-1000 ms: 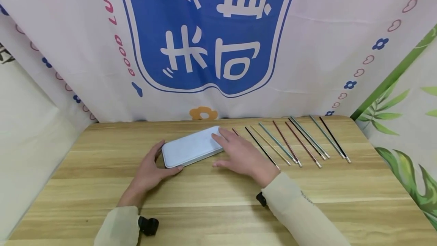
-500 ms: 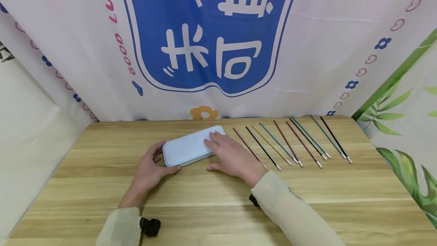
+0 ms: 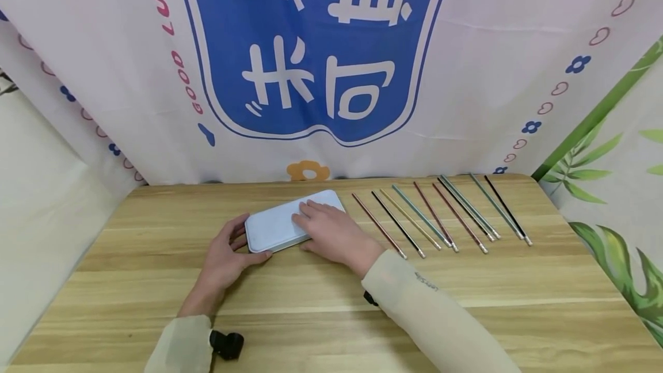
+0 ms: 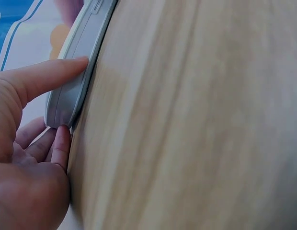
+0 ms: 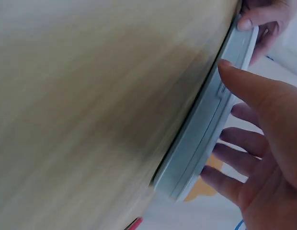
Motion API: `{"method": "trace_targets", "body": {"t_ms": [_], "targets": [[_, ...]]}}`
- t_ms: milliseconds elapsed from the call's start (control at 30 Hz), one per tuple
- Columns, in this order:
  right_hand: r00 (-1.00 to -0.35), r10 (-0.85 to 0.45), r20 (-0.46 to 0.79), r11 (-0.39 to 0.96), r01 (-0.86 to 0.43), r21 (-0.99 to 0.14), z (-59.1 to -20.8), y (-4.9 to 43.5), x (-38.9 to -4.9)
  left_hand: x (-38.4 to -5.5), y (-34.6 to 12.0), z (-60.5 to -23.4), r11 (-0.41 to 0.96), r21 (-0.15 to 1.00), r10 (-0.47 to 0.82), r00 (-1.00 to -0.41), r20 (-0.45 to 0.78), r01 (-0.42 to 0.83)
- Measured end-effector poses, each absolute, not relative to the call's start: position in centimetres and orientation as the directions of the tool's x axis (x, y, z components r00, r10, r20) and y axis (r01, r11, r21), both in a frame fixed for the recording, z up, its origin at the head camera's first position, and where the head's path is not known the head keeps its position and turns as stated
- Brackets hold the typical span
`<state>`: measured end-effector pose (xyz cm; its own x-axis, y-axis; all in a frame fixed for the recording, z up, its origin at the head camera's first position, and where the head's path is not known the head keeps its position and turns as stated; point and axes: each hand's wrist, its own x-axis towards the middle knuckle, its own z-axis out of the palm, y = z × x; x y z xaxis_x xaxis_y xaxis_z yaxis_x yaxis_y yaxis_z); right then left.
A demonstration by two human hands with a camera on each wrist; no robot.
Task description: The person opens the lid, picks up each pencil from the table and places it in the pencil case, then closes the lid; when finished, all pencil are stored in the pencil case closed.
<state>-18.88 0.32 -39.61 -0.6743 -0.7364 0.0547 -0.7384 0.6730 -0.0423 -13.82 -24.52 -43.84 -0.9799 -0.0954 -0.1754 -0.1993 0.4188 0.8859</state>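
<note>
Your right hand point(image 3: 336, 236) covers part of the pale blue case point(image 3: 274, 225) in the head view, whose bottom edge cuts off your 2 sleeves point(image 3: 435, 315), the lettering point(image 3: 426, 281) on the right one too small to read, while the left wrist view blurs the tabletop point(image 4: 196, 124) and crops the case.

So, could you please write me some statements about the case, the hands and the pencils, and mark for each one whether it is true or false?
1. The left hand holds the left end of the case. True.
2. The case stands wide open. False: it is closed.
3. The pencils lie on the table. True.
4. All the pencils are yellow. False: red, black and blue-green ones show too.
5. The right hand has its fingers over the top of the case. True.
6. The right hand holds a pencil. False: it is at the case, and the pencils lie to the right of the case.
</note>
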Motion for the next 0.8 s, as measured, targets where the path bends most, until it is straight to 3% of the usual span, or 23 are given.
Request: {"method": "trace_targets", "body": {"t_ms": [133,300,533,800], "targets": [[-0.624,-0.775,0.100,0.632,-0.767,0.114,-39.7,-0.8,-18.7,-13.7,-24.4,-43.8,0.413,0.888,-0.098,-0.979,-0.179,-0.203],[-0.588,-0.808,0.044,0.568,-0.756,0.326,-39.7,-1.8,-18.3,-13.6,-24.3,-43.6,0.418,0.886,-0.099,-0.979,-0.176,-0.202],[-0.610,-0.792,-0.030,0.558,-0.743,0.371,-39.7,-3.0,-17.9,-13.6,-24.1,-43.5,0.423,0.886,-0.089,-0.982,-0.167,-0.189],[-0.567,-0.823,0.041,0.509,-0.703,0.497,-40.3,-3.8,-17.5,-13.5,-24.1,-43.4,0.414,0.891,-0.087,-0.982,-0.167,-0.188]]}}
